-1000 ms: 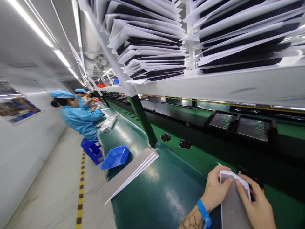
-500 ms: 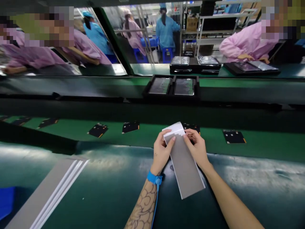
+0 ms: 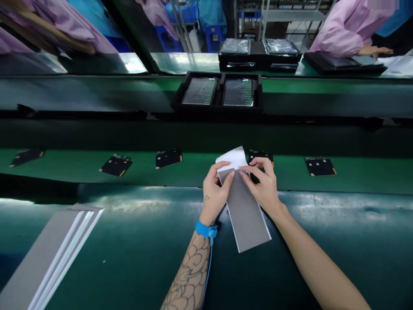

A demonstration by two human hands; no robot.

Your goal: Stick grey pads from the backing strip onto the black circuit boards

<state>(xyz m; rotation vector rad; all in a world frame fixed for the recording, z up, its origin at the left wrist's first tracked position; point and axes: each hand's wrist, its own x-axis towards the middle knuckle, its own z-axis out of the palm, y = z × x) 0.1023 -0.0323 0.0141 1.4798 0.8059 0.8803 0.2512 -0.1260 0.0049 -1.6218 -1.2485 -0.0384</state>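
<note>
Paper pinched by left hand at its left edge, and by right hand near its top. Black cards just past both hands; gray pile off to their left.

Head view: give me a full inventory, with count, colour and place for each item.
Held strip: one, grey with white edges and a white flap, in both hands
Loose strips: several, grey and white, left on worktop
Worktop: one, dark green, nearest
Flat boards: five, black, on the green strip; one partly behind right hand
Two-bay tray: one, black, centre, holding two glossy panels
Far trays: black, exact count unclear, far bench
Co-workers: several, pink or blue clothing, behind
Stools: two, blue, behind
Wristband: one, blue, left wrist
Hands: left, right, on held strip
</note>
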